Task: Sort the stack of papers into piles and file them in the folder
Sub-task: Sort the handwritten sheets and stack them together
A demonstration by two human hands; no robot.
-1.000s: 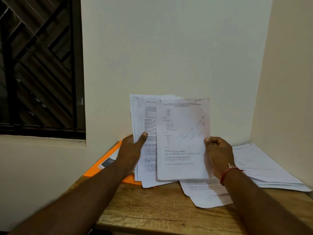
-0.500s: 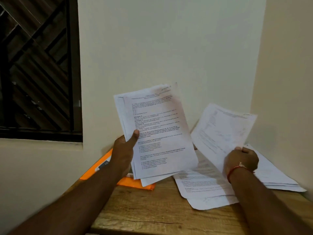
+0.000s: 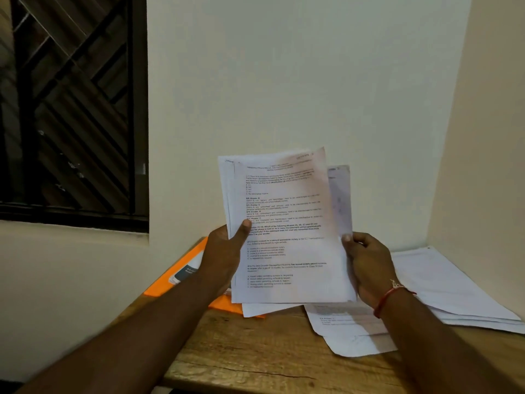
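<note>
Right hand (image 3: 366, 263) came back up to the stack of papers (image 3: 284, 228), pinching its right edge. Left hand (image 3: 224, 251) grips the left edge, thumb on front.

We see cream walls (image 3: 284, 81) meeting in a corner on the right, a dark window (image 3: 71, 109) with diagonal grille bars (dimly lit), and a wooden tabletop (image 3: 270, 351) below.

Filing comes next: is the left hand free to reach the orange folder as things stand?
Likely not yet: the left hand grips the paper stack, though the orange folder lies close below it, partly uncovered.
</note>
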